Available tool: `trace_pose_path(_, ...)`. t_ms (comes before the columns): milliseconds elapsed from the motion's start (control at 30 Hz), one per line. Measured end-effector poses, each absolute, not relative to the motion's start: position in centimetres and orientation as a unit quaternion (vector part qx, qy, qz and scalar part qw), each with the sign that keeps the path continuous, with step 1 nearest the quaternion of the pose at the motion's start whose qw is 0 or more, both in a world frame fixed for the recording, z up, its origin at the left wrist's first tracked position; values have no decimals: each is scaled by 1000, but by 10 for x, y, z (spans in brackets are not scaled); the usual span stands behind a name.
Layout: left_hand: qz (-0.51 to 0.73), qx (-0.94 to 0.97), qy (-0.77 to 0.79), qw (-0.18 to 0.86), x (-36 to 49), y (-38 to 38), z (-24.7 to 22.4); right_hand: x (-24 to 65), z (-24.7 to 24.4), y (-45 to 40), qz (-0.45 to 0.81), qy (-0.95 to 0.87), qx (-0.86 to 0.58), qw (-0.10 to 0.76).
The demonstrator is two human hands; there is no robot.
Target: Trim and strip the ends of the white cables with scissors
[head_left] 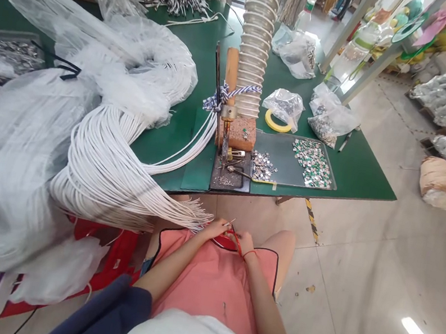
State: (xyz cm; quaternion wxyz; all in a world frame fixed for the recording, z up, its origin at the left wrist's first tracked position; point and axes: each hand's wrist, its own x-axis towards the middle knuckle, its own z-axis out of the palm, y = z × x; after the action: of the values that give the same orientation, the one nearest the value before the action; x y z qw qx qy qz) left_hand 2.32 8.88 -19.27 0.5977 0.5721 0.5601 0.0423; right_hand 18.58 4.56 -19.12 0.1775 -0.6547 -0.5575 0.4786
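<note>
Close in front of my lap, my left hand (215, 229) pinches the end of a thin white cable (232, 222). My right hand (246, 243) is closed around a red-handled hand tool (236, 239) with a slim dark tip, which looks like small pliers. That tip is close to the cable end, though I cannot tell whether they touch. Beside my left hand lie the loose ends of a thick bundle of white cables (111, 171), which hangs over the table edge. Above the hands, a wooden-handled soldering iron (231, 71) is tied upright.
A brick (245, 135) stands behind the iron's small soldering base (224, 183). To its right, a shallow tray (280, 154) holds many small metal connectors. Clear bags of parts (286, 106), a yellow tape ring (276, 123) and a ribbed duct (257, 36) occupy the green table (364, 176).
</note>
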Motion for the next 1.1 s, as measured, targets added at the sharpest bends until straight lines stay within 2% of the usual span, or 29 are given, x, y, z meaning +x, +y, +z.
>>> trace_pose_path(267,66,558,573,597,22,90,-197,190,-191,50,477,-494,-698,203)
trace_pose_path(533,127,539,613,563,24,92,-192,183,-193,49,569,-399,-686,214)
trace_pose_path(867,178,530,598,574,29,92,-188,187,-189,57,549,-367,-676,326)
trace_pose_path(1100,176,549,575,581,29,91,-189,182,-188,51,573,-391,-647,317)
